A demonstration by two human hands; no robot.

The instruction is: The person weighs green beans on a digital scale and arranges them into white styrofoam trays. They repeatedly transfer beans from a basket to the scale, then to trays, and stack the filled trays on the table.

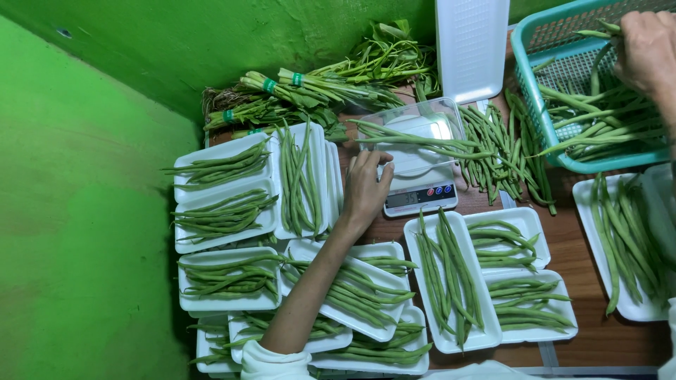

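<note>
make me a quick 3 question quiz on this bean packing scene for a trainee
1. True or false: the left hand rests at the edge of the digital scale.
2. Where is the right hand? A) in the teal basket B) on the bundled leafy greens C) on a white tray
3. What lies on the clear tray on top of the scale?

Key: 1 true; 2 A; 3 a few green beans.
</note>
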